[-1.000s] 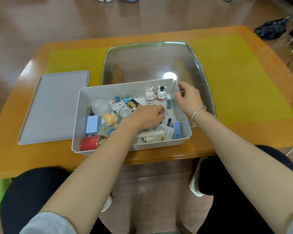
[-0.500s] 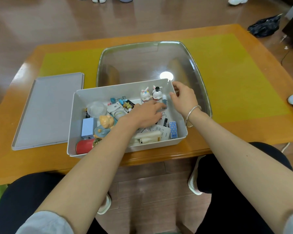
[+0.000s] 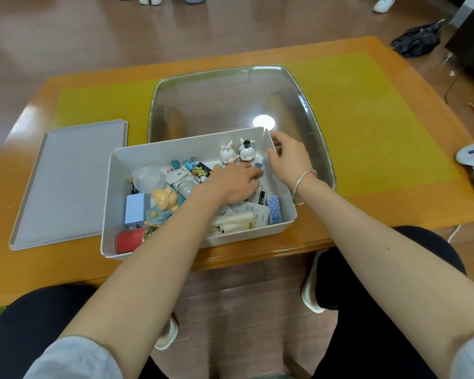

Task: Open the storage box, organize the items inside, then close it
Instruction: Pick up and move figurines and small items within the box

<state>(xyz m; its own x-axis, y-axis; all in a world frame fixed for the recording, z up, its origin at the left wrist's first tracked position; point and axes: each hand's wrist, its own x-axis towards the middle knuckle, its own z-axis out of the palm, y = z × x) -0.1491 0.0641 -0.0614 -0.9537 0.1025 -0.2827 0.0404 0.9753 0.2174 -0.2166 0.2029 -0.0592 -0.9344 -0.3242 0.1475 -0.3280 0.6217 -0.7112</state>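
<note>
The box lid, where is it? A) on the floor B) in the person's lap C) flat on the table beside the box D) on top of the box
C: the grey lid lies flat on the table, just left of the open storage box.
</note>
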